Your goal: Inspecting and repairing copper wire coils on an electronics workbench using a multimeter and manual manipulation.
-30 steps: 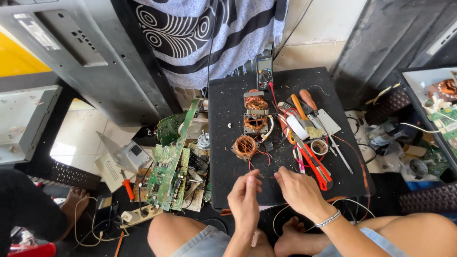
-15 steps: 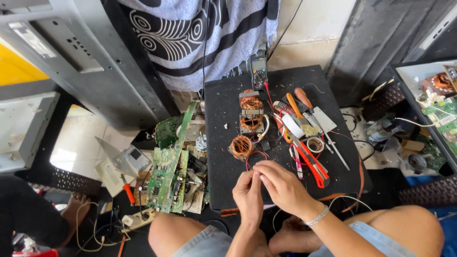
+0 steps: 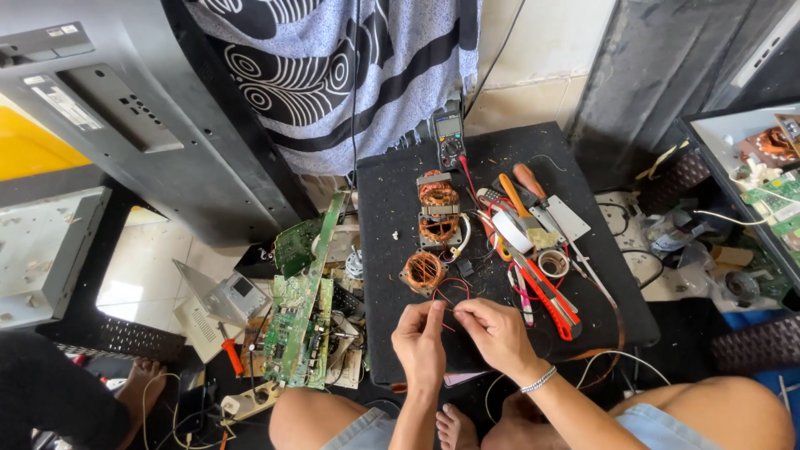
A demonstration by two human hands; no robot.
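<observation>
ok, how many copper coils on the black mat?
3: top coil, middle coil just below it, round coil nearest the left hand. Others may hide under the tools.

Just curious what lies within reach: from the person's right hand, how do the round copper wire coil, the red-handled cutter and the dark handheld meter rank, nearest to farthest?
From the right hand:
1. Round copper wire coil, just up-left on the black mat.
2. Red-handled cutter, to the right; close to the coil's distance.
3. Dark handheld meter, at the mat's far edge.

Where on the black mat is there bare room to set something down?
Bare: the mat's left strip beside the green boards, and its far right corner behind the screwdrivers. Crowded: centre, with coils, cutter and both hands.
</observation>
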